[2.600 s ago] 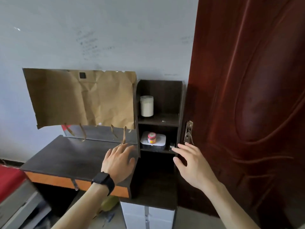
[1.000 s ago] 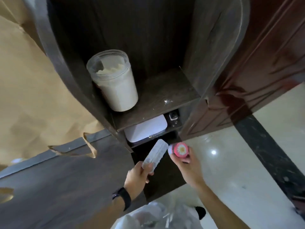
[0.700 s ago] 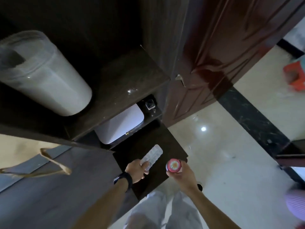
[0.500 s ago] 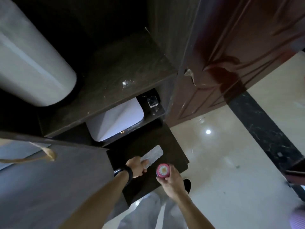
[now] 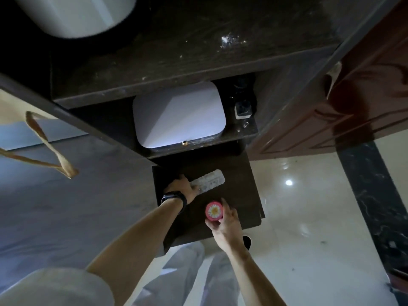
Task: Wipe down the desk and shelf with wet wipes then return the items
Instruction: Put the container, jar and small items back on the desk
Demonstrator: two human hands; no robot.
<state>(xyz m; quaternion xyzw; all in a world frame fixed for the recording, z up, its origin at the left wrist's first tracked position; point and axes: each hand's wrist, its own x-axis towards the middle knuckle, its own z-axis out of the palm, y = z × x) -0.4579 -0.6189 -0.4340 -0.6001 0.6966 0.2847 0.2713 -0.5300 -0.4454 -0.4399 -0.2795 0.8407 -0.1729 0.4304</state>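
- While both hands sit low over the dark lower ledge (image 5: 242, 186), this reads as the clearing step: items coming off the shelf (image 5: 176, 62) before wiping.
- Head view: left hand (image 5: 184, 186) pinches one end of a blister pack (image 5: 209, 180), which lies at or just above the ledge; contact unclear.
- Right hand (image 5: 227, 221) has fingers wrapped around a small pink-lidded jar (image 5: 213, 211), upright.
- White box (image 5: 178, 115) and a small dark item (image 5: 242, 109) sit on the middle shelf board; pale jar (image 5: 77, 14) above.
- No wet wipes visible.
- Next, my guess: set both items down, then empty the remaining shelf contents.
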